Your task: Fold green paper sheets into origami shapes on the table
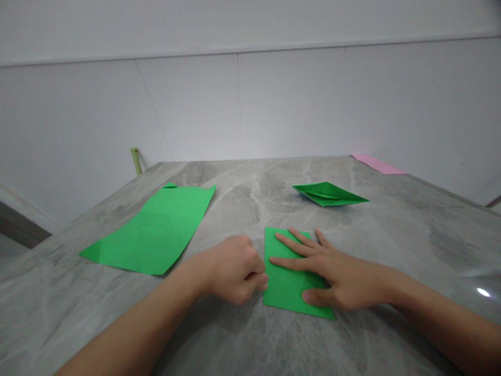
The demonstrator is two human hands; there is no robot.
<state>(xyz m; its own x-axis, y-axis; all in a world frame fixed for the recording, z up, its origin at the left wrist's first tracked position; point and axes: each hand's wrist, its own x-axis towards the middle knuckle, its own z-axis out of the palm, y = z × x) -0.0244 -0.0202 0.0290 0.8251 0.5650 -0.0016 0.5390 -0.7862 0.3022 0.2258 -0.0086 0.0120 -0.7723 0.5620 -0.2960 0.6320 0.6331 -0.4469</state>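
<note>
A folded green paper (pixel 287 287) lies on the grey marble table (pixel 242 209) just in front of me. My right hand (pixel 332 271) rests flat on it with the fingers stretched out, pointing left. My left hand (pixel 235 269) is curled into a loose fist at the paper's left edge, its fingertips pressed against that edge. Whether the left fingers pinch the paper or only press on it is hidden.
A larger creased green sheet (pixel 156 230) lies flat to the left. A folded green paper boat shape (pixel 329 194) sits further back on the right. A pink sheet (pixel 378 164) lies at the far right corner. White wall panels stand behind the table.
</note>
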